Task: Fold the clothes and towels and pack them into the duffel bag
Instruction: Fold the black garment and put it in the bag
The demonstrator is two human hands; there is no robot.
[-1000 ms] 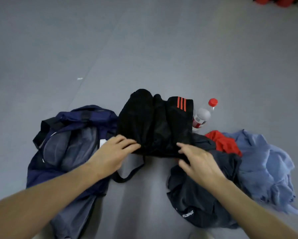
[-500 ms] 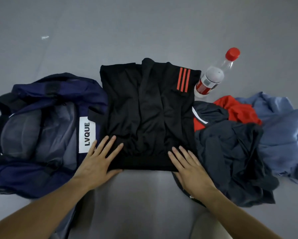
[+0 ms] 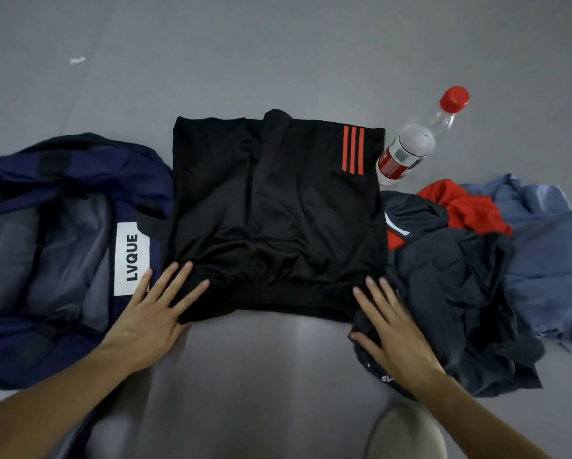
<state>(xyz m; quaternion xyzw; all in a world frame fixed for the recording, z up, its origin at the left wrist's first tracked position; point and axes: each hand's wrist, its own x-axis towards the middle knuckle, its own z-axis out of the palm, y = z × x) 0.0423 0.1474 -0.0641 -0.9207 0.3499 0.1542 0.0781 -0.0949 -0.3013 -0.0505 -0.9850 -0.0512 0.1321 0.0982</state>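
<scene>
the fingers of the left hand lie straight and spread, pressed flat on the near left corner of a folded black shiny fabric garment with three orange stripes, gripping nothing. the fingers of the right hand are also straight, slightly apart and empty. their tips touch the garment's near right corner, and the palm rests on a crumpled dark grey garment. both palms face down, forearms reaching in from the bottom edge. the black garment lies flat on the grey floor between the hands. touching its left side is an open navy blue fabric duffel bag, whose white label reading "lvque" meets the outermost left finger. to the right lie a red cloth, a pale blue cloth and a clear plastic bottle with a red cap.
</scene>
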